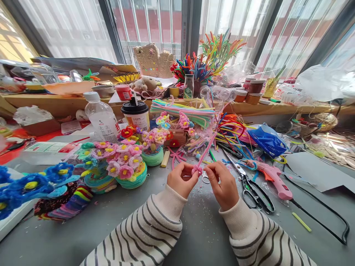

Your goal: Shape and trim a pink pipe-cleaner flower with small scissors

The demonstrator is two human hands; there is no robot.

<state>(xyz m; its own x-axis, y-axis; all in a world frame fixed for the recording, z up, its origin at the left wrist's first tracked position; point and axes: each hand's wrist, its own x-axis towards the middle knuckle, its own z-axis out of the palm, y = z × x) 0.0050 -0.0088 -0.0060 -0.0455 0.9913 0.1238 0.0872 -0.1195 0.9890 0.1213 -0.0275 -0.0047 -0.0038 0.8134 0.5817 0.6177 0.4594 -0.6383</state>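
Works over a gray table [199, 236]. Has, far left, a capped clear bottle [101, 120]; nearer, a turquoise pot [134, 180] of pink flowers [125, 159]; right of the bottle, a lidded cup [135, 118] with hidden contents. Bends fingers of the right hand [224, 183], cannot tell whether grasping; pinches in the left hand [182, 180], near center, a fuzzy pink bundle [197, 170], long-stemmed.

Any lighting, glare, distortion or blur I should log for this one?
Head view: the windows backlight the scene, with panes partly washed out; head view: the slanted window frames fan outward toward the top, like wide-angle stretch; head view: the clear plastic bag looks pale and bright; head view: left hand and right hand look fairly sharp.
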